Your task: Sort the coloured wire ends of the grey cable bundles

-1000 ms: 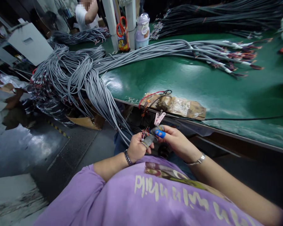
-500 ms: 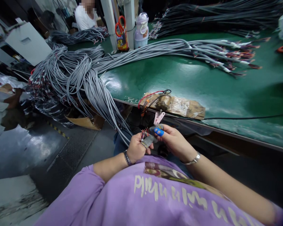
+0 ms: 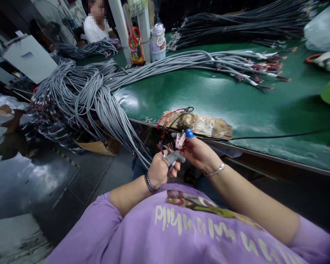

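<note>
My left hand point(image 3: 160, 169), with grey coverings on its fingers, is closed around the end of a grey cable. Fanned-out thin wires point(image 3: 169, 147) in red, blue and other colours stick up from its fist. My right hand point(image 3: 199, 152) has a blue cover on the thumb and is closed at a pink clip point(image 3: 180, 140) by the table's front edge. Its thumb lies along the clip's right side, while the other fingertips are partly hidden behind it. Just behind the clip is a taped wooden board point(image 3: 220, 127) with red and black leads.
Grey cables point(image 3: 99, 86) pile up at left and drape over the edge of the green table point(image 3: 253, 106). Dark cables point(image 3: 236, 27) lie at the back, near a lilac bottle point(image 3: 158, 42) and orange-handled scissors point(image 3: 134, 36). A person point(image 3: 95, 27) sits beyond.
My right hand has moved up from beside the left hand to the pink clip, its thumb now raised. The wires in my left hand show more fully. The view has shifted slightly.
</note>
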A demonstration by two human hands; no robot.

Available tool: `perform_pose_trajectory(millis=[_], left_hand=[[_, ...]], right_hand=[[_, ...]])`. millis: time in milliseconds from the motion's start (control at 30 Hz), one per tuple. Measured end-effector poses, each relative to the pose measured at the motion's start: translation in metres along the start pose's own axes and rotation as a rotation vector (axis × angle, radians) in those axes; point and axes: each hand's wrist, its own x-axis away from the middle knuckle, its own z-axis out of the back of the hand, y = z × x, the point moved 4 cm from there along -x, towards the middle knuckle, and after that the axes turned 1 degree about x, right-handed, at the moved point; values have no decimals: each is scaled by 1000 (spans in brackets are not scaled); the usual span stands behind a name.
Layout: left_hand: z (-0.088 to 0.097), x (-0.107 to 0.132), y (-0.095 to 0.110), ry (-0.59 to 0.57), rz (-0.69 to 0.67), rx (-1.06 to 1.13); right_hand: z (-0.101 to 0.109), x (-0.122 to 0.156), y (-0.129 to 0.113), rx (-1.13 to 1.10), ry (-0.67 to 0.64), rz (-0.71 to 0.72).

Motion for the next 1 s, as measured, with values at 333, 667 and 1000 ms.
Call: perform_pose_trajectory(millis=[333, 667, 1000], left_hand=[[2, -2, -7, -8, 37, -54], [10, 12, -7, 21, -30, -73], [4, 3, -6, 88, -155, -106]], right_hand=[[2, -3, 2, -51, 81, 60], [-6, 5, -4, -1, -47, -8], [-3, 0, 4, -66, 1, -11]])
